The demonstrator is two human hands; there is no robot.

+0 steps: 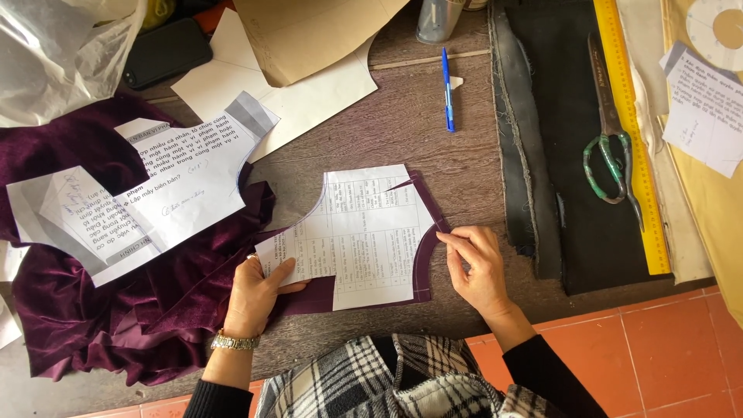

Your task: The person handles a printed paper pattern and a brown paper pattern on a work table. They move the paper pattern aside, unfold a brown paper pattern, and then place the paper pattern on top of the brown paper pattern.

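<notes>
A paper pattern (360,232) lies on a cut piece of purple fabric (424,267) at the near middle of the worktop (402,131). The left hand (259,290) presses flat on the pattern's near-left corner, fingers spread. The right hand (476,267) pinches the fabric edge at the right. The piece looks already cut to shape. More purple fabric lies heaped at left; scissors (611,147) rest far right, untouched.
</notes>
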